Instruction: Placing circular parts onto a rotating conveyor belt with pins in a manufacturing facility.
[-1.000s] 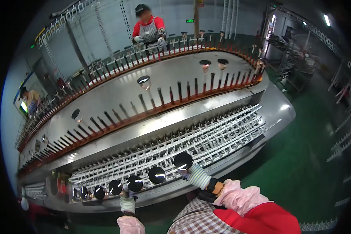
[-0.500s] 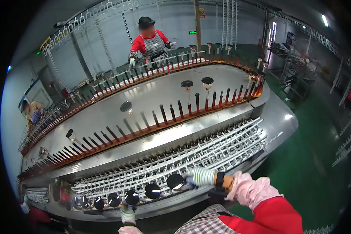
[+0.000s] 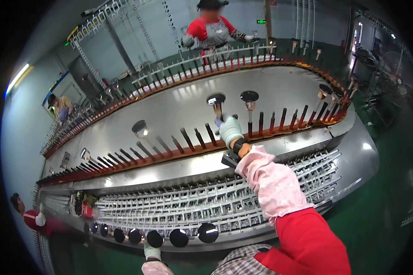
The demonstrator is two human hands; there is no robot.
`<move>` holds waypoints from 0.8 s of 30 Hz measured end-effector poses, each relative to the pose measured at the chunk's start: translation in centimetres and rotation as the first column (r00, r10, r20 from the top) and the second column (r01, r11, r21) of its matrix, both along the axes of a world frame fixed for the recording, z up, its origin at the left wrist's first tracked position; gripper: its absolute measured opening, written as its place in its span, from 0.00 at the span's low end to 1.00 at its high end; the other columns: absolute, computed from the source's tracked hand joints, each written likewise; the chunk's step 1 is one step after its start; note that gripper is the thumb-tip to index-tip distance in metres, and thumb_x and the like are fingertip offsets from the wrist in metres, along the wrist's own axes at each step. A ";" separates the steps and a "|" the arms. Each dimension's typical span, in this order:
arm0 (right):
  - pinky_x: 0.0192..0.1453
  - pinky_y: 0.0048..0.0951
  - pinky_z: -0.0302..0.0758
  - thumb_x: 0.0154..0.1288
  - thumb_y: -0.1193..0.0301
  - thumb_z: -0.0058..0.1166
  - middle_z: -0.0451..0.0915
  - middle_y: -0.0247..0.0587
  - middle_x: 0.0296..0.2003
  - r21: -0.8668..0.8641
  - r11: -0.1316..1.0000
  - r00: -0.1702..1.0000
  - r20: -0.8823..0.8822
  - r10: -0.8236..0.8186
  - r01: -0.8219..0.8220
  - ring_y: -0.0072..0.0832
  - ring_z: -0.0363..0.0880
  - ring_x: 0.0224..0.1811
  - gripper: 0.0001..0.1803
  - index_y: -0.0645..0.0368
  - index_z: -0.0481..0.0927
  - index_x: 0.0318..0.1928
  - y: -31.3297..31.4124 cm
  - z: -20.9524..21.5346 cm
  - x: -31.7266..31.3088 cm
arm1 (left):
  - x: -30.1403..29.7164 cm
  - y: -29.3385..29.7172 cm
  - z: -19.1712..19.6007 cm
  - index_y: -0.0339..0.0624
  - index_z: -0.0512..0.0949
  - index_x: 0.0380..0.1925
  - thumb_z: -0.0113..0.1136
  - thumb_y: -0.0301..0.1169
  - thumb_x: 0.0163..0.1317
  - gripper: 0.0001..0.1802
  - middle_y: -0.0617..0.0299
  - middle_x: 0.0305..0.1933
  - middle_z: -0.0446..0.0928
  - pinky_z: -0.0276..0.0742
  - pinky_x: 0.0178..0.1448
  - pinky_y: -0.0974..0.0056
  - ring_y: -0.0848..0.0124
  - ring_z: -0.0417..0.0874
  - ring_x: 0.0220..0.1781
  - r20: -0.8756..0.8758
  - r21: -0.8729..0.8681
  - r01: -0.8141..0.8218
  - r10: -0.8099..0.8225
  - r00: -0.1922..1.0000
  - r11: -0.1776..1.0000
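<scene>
My right hand, in a striped glove, reaches over the work table. Its fingers close around the stem of a glossy black round-topped piece standing on the line of spindles. Close by on the right, a similar black-topped piece sits on its own spindle. At the near edge my left hand, also gloved, is closed at a rack bar carrying a row of black round pieces. Its fingertips are partly hidden behind the discs. Another black disc sits at the row's right end.
Silvery metal racks lie stacked along the near side. Dark spindles rise from an orange-brown track around the metal table. Across it stands a co-worker in red; other people are at the left. Racks hang on the right.
My right hand has moved from the right end of the disc row, up and forward to the black-topped piece on the spindle. My left hand stays beneath the row. The view has shifted.
</scene>
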State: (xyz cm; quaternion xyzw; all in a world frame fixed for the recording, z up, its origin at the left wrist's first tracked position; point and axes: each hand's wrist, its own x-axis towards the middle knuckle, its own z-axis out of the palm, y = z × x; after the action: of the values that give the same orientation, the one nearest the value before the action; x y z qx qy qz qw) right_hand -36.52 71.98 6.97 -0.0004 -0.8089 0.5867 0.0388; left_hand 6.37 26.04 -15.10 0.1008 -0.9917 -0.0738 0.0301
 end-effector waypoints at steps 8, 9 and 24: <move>0.25 0.23 0.74 0.64 0.70 0.53 0.78 0.36 0.28 -0.427 0.775 0.874 -0.088 0.478 -0.466 0.21 0.77 0.22 0.10 0.59 0.76 0.43 -2.8 7.8 14.9 | 5.0 -7.8 -3.1 0.47 0.74 0.37 0.55 0.30 0.55 0.09 0.68 0.30 0.75 0.70 0.30 0.65 0.73 0.74 0.27 -0.166 0.872 -0.072 0.432 0.886 0.484; 0.26 0.23 0.74 0.64 0.69 0.54 0.79 0.36 0.29 -0.351 0.820 0.875 0.004 0.483 -0.451 0.21 0.77 0.23 0.10 0.59 0.76 0.44 -0.2 6.7 17.2 | 1.8 -6.4 -3.6 0.48 0.74 0.34 0.55 0.31 0.55 0.06 0.68 0.26 0.73 0.67 0.26 0.65 0.73 0.71 0.24 -0.056 0.951 -0.084 0.434 0.899 0.297; 0.39 0.42 0.74 0.56 0.71 0.56 0.80 0.52 0.30 0.242 0.921 0.949 -0.005 0.315 -0.305 0.49 0.78 0.35 0.11 0.60 0.77 0.40 3.1 -12.8 33.4 | -2.2 -4.4 -2.7 0.50 0.75 0.30 0.60 0.34 0.55 0.05 0.72 0.19 0.69 0.55 0.20 0.68 0.77 0.64 0.17 0.060 0.928 -0.218 0.455 0.888 0.302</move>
State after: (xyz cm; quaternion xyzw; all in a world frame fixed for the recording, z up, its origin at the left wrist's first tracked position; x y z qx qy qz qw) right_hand -3.12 75.03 -5.86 0.1451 -0.8621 0.4841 -0.0372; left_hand 4.16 21.67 -17.84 0.2979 -0.7280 -0.6108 0.0905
